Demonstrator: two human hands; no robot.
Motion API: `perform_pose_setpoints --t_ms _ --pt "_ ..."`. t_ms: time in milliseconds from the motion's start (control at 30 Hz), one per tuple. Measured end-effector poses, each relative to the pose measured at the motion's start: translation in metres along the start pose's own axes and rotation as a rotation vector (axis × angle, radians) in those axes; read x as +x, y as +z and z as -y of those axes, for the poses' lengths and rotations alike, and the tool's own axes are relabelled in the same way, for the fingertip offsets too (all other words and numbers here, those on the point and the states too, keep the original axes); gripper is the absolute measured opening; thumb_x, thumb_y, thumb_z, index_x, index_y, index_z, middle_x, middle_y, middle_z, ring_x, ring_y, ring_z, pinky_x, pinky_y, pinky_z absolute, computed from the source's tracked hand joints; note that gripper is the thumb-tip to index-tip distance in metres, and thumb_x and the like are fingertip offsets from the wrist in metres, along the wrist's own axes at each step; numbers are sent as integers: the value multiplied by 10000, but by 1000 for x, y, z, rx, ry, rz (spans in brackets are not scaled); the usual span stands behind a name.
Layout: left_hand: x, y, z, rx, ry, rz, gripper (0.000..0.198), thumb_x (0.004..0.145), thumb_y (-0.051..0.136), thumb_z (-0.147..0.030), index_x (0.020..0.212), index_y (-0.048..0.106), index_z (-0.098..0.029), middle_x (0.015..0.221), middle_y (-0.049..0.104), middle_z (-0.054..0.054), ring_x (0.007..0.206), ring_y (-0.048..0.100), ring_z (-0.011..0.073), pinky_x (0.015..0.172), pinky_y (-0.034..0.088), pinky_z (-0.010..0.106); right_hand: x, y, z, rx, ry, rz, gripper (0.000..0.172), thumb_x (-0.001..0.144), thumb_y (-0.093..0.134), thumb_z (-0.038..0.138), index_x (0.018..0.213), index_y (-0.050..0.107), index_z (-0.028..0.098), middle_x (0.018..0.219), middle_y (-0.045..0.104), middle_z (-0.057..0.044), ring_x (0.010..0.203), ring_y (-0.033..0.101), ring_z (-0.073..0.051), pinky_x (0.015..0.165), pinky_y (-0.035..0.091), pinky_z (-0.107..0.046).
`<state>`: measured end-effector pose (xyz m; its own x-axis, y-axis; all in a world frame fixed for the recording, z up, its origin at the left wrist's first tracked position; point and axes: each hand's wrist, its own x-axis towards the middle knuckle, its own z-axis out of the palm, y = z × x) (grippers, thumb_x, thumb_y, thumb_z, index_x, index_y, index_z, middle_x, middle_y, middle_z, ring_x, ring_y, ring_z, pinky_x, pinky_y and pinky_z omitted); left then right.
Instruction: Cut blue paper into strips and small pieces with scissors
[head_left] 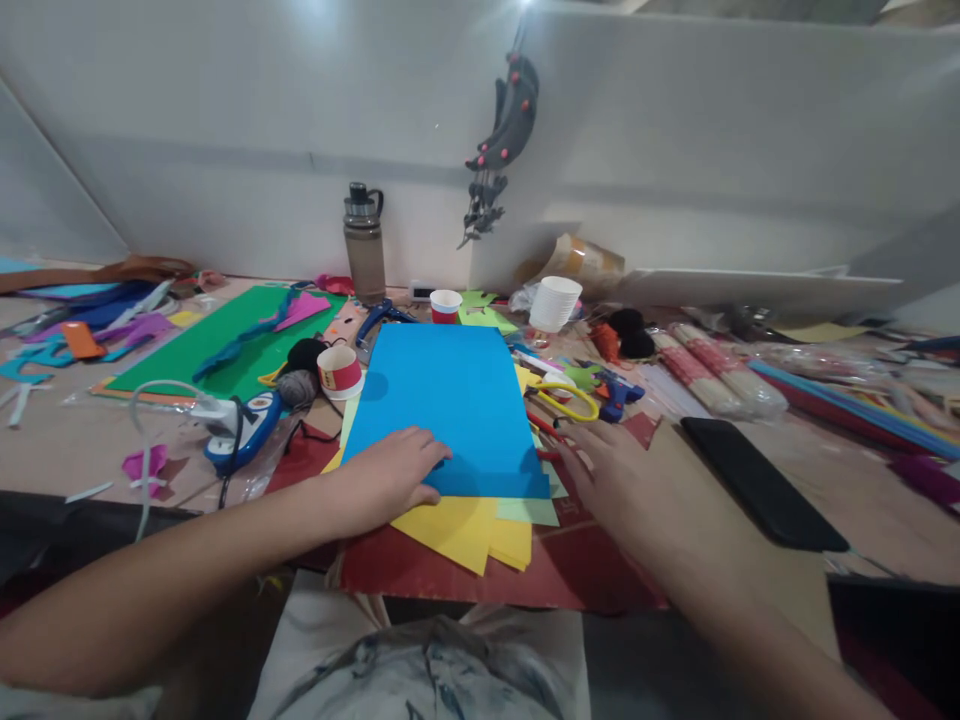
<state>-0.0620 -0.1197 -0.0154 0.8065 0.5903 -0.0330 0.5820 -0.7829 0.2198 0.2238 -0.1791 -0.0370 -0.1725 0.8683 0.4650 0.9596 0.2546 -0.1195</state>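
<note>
A blue sheet [450,400] lies in front of me, its near edge folded up in a narrow strip. My left hand [394,475] rests on its lower left part, fingers stretched out and thumb apart. Yellow sheets [457,535] and pale green sheets [529,511] stick out from under it, above a dark red board [405,572]. To the right of the blue sheet, my right hand [611,480] reaches forward with its fingers extended, slightly blurred. Close to those fingertips are a red handle [541,424] and a yellow loop handle [574,398], apparently of scissors.
A black phone [757,480] lies to the right. Behind stand a bottle [365,250], a red paper cup [446,306] and stacked white cups [555,303]. A blue glue gun [621,393], a red-and-white cup [340,372], a power strip [244,435] and green sheets [225,340] surround the work area.
</note>
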Motion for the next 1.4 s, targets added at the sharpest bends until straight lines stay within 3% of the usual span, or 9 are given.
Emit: perform_pose_setpoints --t_ms 300,400,500,600,733,967,1100,1233,1400 --pt "6 -6 2 -166 -14 76 184 821 624 -260 985 668 -188 990 688 51 931 629 212 751 437 284 37 17 -15 -178 76 256 386 870 564 255 1232 597 127 1258 583 -194 1145 539 -328 920 449 -462" --pt "8 -8 4 -246 -62 109 178 801 638 -281 949 676 -189 951 699 38 876 630 196 715 429 271 39 8 -9 -48 53 173 279 902 516 239 1129 645 144 1195 620 -166 1099 569 -293 926 452 -444" --pt "8 -7 6 -313 -104 50 232 761 679 -281 972 650 -187 927 673 28 821 607 174 689 424 260 30 -5 14 178 -79 -73 248 949 433 223 1051 655 181 1093 652 -120 1046 582 -232 907 467 -385" --pt "6 -2 6 -318 -103 -75 279 732 717 -257 975 608 -173 966 625 38 870 574 177 732 431 273 14 -5 51 254 -357 -6 233 933 448 162 1014 664 194 1093 646 -108 996 567 -216 858 465 -362" --pt "2 5 7 -215 -57 -183 241 747 731 -280 932 616 -176 984 589 45 964 527 205 807 417 314 5 14 79 214 -400 187 212 926 479 160 1011 673 169 973 656 -97 861 545 -204 781 450 -343" --pt "-16 25 11 136 155 -221 222 934 488 -309 896 665 -179 852 611 47 827 522 177 716 382 305 17 25 76 208 -313 348 176 935 508 207 906 680 190 868 621 -60 819 536 -169 717 382 -287" --pt "-23 32 11 203 158 -239 179 941 475 -243 978 644 -201 898 614 45 845 542 175 681 397 291 20 23 84 130 -284 349 111 903 579 250 860 665 196 874 620 -43 830 543 -173 686 352 -295" --pt "-20 31 6 359 199 -254 153 921 478 -172 846 611 -156 809 581 61 767 529 197 642 395 328 23 25 93 15 -290 320 64 862 635 268 863 650 206 861 621 -36 824 546 -194 667 324 -319" --pt "-15 21 2 416 246 -356 166 922 482 -197 814 594 -141 757 564 59 731 514 198 639 378 339 24 31 94 -102 -368 150 70 860 612 173 793 615 194 781 608 -45 791 510 -202 655 275 -335"
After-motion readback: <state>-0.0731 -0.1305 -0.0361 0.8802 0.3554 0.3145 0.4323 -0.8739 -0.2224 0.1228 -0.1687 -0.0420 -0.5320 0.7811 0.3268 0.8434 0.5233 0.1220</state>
